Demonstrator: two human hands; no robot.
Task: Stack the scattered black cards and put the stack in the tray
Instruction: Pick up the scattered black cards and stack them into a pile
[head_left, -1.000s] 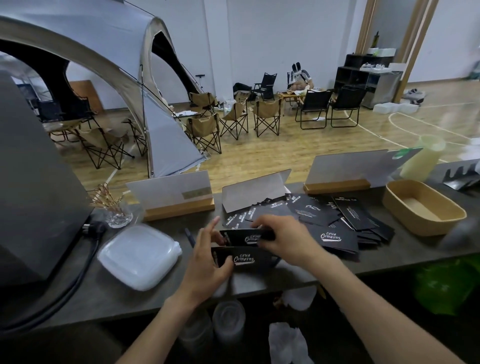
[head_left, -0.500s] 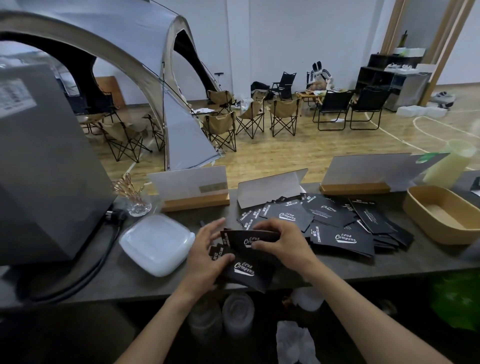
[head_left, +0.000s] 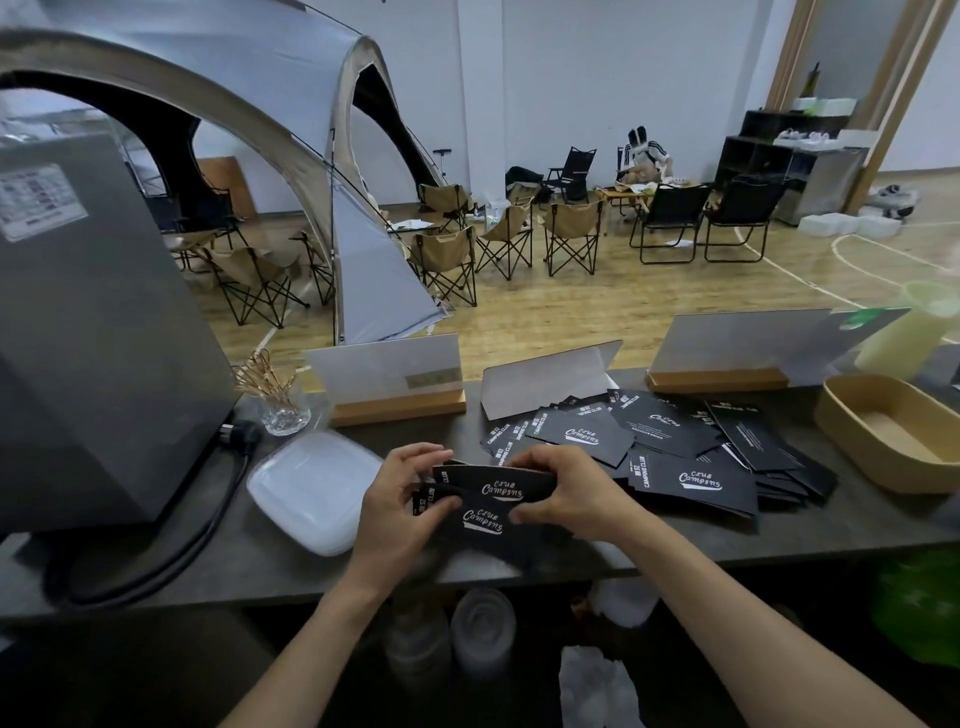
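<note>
Cards (head_left: 491, 501): small stack held between both hands just above near edge of counter (head_left: 156, 566). Left hand (head_left: 400, 499) grasps stack's left end, thumb on top. Right hand (head_left: 566, 488) pinches right end, fingers curled over top card. Loose cards (head_left: 691, 452) spread on counter to right, overlapping. Tray (head_left: 883, 431) at far right, tan, well apart from hands. White lid (head_left: 311, 488) left of hands.

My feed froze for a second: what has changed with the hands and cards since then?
Little. Both hands still grip the small bundle of cards: left hand at its left end, right hand at its right end, squaring it above the counter edge. The scattered cards and the empty tray stayed put.
</note>
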